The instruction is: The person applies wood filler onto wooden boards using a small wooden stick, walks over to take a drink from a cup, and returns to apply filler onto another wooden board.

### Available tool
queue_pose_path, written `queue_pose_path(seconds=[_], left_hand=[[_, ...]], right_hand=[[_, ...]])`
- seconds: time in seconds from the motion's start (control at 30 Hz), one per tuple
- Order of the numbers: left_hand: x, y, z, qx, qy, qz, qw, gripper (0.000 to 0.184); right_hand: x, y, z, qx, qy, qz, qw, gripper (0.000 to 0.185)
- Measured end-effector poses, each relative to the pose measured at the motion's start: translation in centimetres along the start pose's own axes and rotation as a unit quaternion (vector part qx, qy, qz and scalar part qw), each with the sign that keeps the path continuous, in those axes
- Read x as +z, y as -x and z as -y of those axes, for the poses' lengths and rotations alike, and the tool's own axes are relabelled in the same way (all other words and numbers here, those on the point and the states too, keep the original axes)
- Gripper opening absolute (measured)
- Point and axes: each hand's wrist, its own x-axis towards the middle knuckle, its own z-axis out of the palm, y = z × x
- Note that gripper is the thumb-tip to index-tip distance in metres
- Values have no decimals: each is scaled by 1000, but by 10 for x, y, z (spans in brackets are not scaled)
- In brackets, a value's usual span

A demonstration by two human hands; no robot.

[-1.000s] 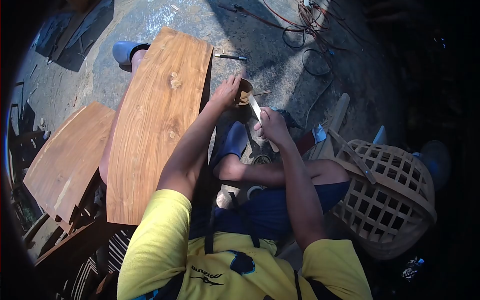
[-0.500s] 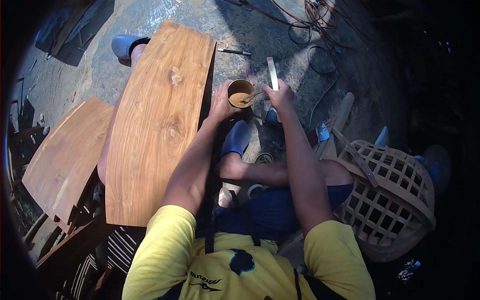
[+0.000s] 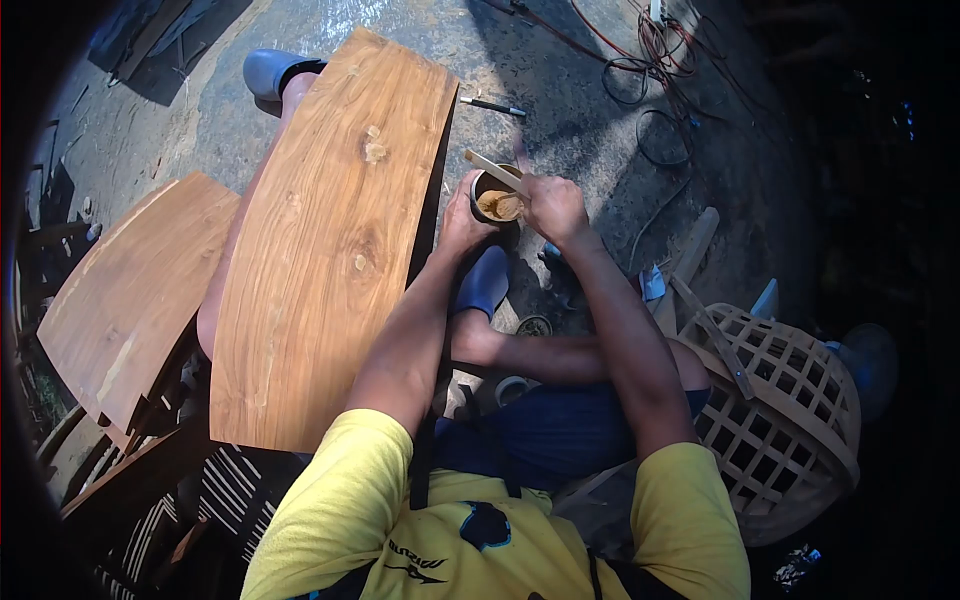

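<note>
My left hand [image 3: 462,222] is wrapped round a small round can [image 3: 485,184], its open mouth facing up. Tan-brown powder or paste [image 3: 500,206] lies inside it. Closed over a flat, pale wooden stick [image 3: 493,171], my right hand [image 3: 556,208] is at the can's right side, and the stick slants across the mouth. Whether a second, thinner stick is still in that hand is hidden. Just left of the can, a large curved wooden board [image 3: 325,240] with pale filled patches rests across my leg.
A second wooden board [image 3: 135,295] lies at the left. A black pen-like tool [image 3: 492,107] is on the concrete floor beyond the can. Tangled cables [image 3: 665,60] lie at the upper right. A wooden lattice piece [image 3: 775,420] stands by my right knee.
My right hand has turned and moved over the can, swinging the flat stick from pointing away to lying across the mouth. The view has shifted slightly; the left hand keeps its hold.
</note>
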Motion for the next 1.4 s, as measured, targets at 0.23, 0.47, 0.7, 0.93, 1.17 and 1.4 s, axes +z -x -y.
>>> queue_pose_path(seconds=[0.23,0.47,0.7,0.93,1.17,1.4], left_hand=[[-2,3,4,31,-10,-4,999,108],[-1,5,2,14,-39,-19,999,108],[-2,4,4,28,-8,-9,1000,106],[3,5,10,9,-18,-11,1000,104],[8,43,-6,0,-95,-99,991,89],[-31,131,-94,-138,-60,-86,985,27]], right_hand=[[2,7,-8,55,63,21,996,8],[-22,12,21,19,25,32,999,10],[-4,1,1,39,45,-3,998,14],[-13,18,-32,124,-119,73,982,20],[-111,28,13,213,6,1,977,35],[-30,21,13,79,96,43,991,19]])
